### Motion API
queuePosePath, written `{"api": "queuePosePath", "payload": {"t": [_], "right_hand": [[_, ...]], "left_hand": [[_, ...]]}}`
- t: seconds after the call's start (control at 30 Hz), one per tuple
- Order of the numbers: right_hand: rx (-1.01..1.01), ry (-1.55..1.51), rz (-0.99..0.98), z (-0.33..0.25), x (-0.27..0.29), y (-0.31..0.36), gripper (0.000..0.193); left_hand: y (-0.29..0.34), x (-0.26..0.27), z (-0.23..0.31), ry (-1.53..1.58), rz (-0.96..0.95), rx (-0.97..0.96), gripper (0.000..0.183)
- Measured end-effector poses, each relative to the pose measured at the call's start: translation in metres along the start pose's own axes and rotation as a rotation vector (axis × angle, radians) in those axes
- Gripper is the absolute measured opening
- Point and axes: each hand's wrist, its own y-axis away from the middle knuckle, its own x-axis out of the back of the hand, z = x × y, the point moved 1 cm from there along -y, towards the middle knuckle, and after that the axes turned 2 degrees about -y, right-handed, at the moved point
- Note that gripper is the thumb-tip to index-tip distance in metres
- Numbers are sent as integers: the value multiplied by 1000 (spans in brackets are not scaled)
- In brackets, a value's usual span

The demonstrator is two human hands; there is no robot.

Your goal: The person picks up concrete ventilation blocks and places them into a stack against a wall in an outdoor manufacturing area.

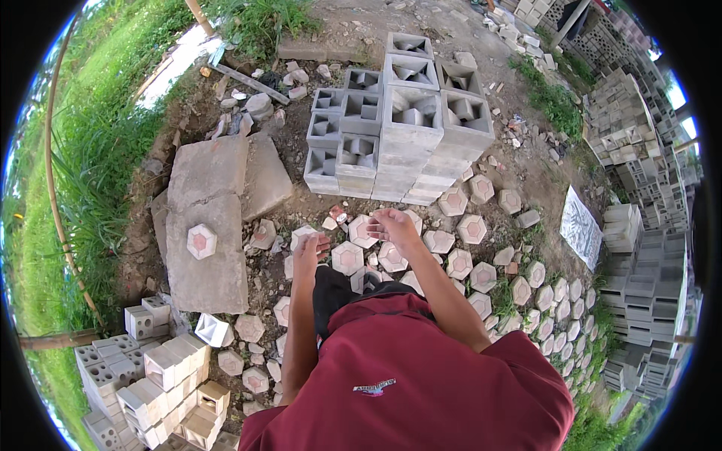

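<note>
- A person in a dark red shirt [406,376] looks down over their own chest; both bare forearms reach forward from the lower edge.
- The left hand [310,248] hangs open and empty, fingers loosely spread, above the dirt just beside a pale hexagonal paver [303,237].
- The right hand [392,225] is held out a little further, fingers curled downward and apart, gripping nothing; it hovers over the hexagonal pavers [459,263] lying on the ground, close to the foot of the block stack.
- These pavers, grey with pinkish centres, spread in a loose band from below the hands off to the right.
- At lower left stands a pile of small cream hollow blocks [162,372].
- To the left lie flat concrete slabs [207,225], with a single hexagonal paver [201,241] resting on top of the nearer one.
- Just beyond the hands rises a stack of grey decorative ventilation blocks [398,128], several layers high, their patterned openings facing up.
- Further out, tall grass [90,150] borders the left side, and many more stacked blocks [639,188] fill the right edge.
</note>
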Motion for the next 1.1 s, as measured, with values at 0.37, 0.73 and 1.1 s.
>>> {"api": "queuePosePath", "payload": {"t": [0.37, 0.73, 1.1], "right_hand": [[170, -236, 489, -20, -7, -97, 18], [216, -365, 673, -83, 29, -173, 47], [-53, -544, 750, -130, 137, -253, 96]], "left_hand": [[-206, -37, 87, -219, -467, 116, 29], [-340, -134, 133, -412, -627, 91, 36], [-407, -250, 93, -573, -446, 96, 78]]}}
